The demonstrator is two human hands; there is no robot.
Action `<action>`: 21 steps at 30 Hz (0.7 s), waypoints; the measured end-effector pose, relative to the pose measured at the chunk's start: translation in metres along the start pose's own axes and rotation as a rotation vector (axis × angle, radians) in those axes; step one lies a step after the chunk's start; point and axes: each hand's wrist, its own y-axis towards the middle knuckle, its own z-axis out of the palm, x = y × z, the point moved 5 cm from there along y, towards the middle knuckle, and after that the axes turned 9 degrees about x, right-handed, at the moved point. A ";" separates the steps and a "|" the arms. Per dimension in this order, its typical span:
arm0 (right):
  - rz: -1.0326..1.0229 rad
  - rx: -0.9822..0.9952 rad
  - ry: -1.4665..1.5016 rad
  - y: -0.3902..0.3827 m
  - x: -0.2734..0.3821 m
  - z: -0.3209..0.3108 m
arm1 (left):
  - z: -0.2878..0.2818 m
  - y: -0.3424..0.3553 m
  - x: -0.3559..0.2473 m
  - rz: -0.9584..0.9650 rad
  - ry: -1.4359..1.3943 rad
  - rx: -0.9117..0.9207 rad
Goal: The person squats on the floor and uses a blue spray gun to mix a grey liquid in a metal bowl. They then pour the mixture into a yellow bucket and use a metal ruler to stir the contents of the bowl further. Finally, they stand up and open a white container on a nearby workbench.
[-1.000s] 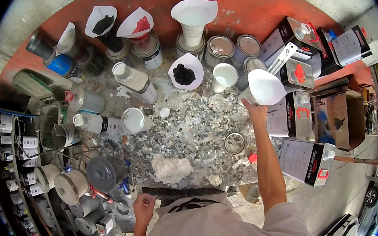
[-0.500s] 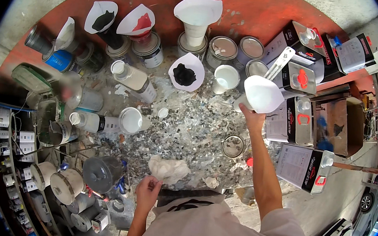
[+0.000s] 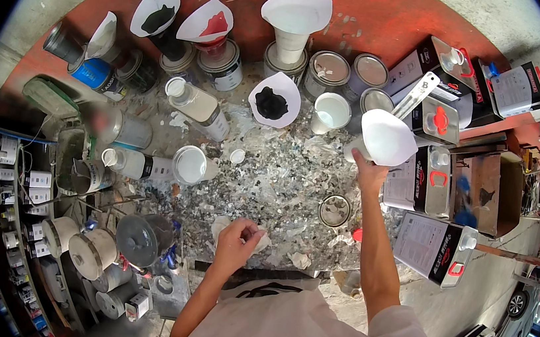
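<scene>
My right hand [image 3: 369, 172] is closed around a white cup [image 3: 353, 150], mostly hidden by the fingers and a white paper cone strainer [image 3: 388, 139] that sits in its top. A mixing stick [image 3: 418, 94] with a printed scale shows just behind the cone. My left hand [image 3: 237, 243] hovers low over a crumpled off-white rag [image 3: 263, 242] at the table's near edge. Its fingers are curled toward the thumb, and whether they grip the rag or something small is hidden. Straight ahead, a paper strainer with black paint [image 3: 271, 103] stands beside a white cup of pale liquid [image 3: 332, 111].
Paint cans [image 3: 327, 68] and cups with paper cones line the red wall. Rectangular metal cans [image 3: 431, 248] crowd the right edge. On the left are a white tub [image 3: 190, 164], plastic bottles [image 3: 198, 108] and lidded pots [image 3: 142, 240]. A round lid [image 3: 334, 210] lies on the paint-crusted table [image 3: 268, 182].
My left hand has moved up and right from beside the rag to over it. My right hand still holds the cup with its strainer. The whole view has shifted slightly.
</scene>
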 end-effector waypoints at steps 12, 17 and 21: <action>-0.083 0.021 0.204 0.024 -0.055 0.007 | -0.053 0.035 0.099 -0.310 -0.275 -0.581; 0.018 0.048 0.114 0.019 -0.056 0.005 | -0.079 0.066 0.074 -0.269 -0.331 -0.685; 0.020 0.092 0.136 0.017 -0.054 -0.002 | -0.082 0.079 0.075 -0.181 -0.400 -0.644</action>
